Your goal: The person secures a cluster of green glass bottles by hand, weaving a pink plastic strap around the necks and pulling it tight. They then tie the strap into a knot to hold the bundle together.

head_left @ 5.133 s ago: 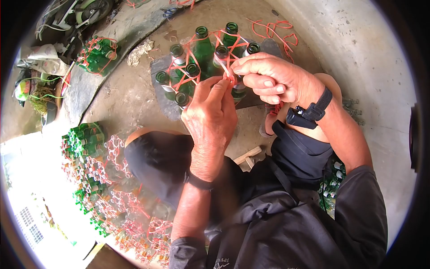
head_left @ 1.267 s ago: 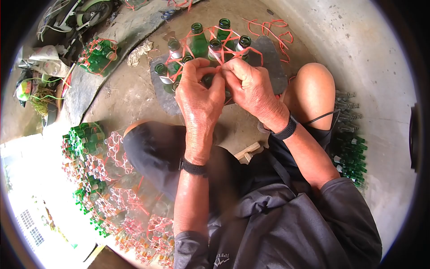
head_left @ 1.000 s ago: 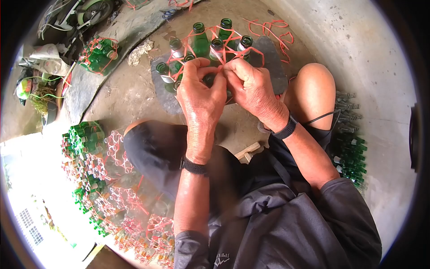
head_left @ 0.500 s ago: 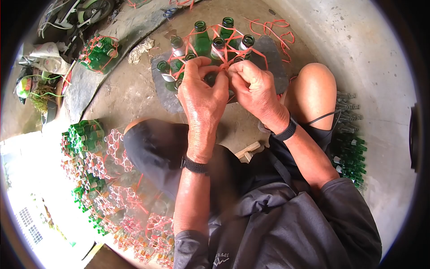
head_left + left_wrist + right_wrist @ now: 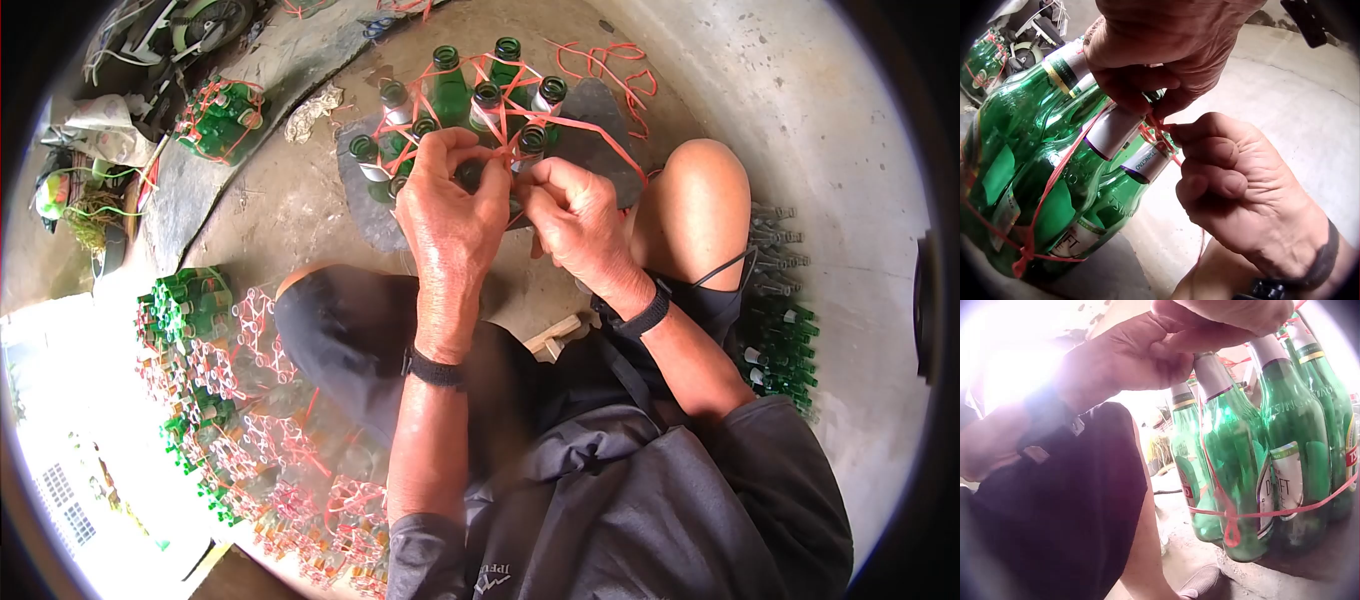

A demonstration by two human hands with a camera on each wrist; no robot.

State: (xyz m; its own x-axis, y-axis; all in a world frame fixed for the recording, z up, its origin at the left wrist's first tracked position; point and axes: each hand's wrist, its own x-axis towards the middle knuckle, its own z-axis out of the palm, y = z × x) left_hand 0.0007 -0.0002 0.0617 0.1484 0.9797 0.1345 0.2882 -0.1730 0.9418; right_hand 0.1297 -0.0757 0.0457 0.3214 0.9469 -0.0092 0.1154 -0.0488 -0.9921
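Observation:
Green glass bottles (image 5: 450, 95) with silver-white neck foil stand upright in a tight bundle, red plastic string (image 5: 600, 130) criss-crossing between their necks. My left hand (image 5: 455, 215) is over the near necks, thumb and index finger pinching the string. Just to its right, my right hand (image 5: 580, 215) pinches the string beside a bottle neck, other fingers curled. The left wrist view shows both sets of fingertips meeting at a red string knot (image 5: 1159, 125) by the neck foils. Lower down, another string loop (image 5: 1230, 531) is knotted round the bottle bodies.
The bundle stands on a dark slab (image 5: 590, 105) on the floor. Loose red string (image 5: 610, 65) lies behind it. A tied bundle (image 5: 222, 120) is at the far left, many strung bottles (image 5: 280, 450) at the lower left, more bottles (image 5: 780, 350) by the right wall.
Since the first frame my right hand has come down from a raised position to the necks. Over the last half second it moved slightly right and down, uncovering a bottle mouth; a string strand stretches farther right.

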